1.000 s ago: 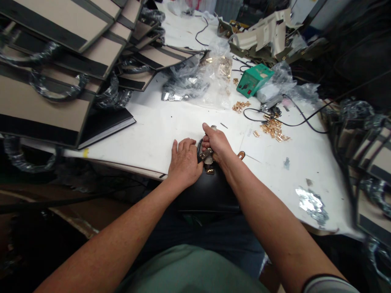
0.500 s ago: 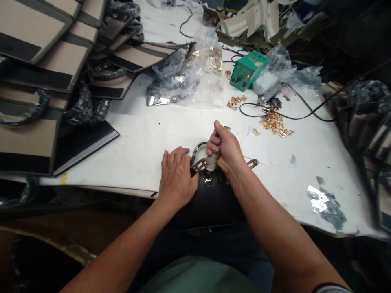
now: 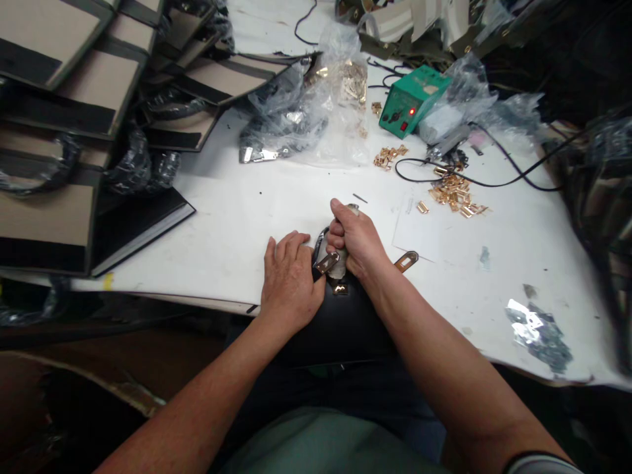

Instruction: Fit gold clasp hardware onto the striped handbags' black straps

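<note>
A black handbag (image 3: 340,332) lies at the table's front edge, close to my body. My left hand (image 3: 291,280) holds its left side, the thumb curled in and the fingers reaching over the far edge. In my right hand (image 3: 358,240), the fist is wrapped round a grey, tape-wrapped tool (image 3: 338,268) that looks like an electric screwdriver. It stands nearly upright, its lower end just behind a small gold clasp (image 3: 340,289); the tip is hidden. A metal-tipped strap (image 3: 326,263) rests between my hands, and another metal strap end (image 3: 406,261) shows beyond my right wrist. Plastic wrap covers the bag's handle (image 3: 320,242).
Stacked beige and black bag pieces (image 3: 44,204) crowd the left. A green control box (image 3: 415,102) with a lit red lamp stands behind loose gold fittings (image 3: 457,193) and a black cord (image 3: 523,178). Clear plastic bags (image 3: 336,112) lie at the back, clear film (image 3: 538,336) at right.
The view has shifted slightly. My right fist and the tool have moved a little left relative to the bag. The right strap end shows more plainly. My left hand keeps its place on the bag.
</note>
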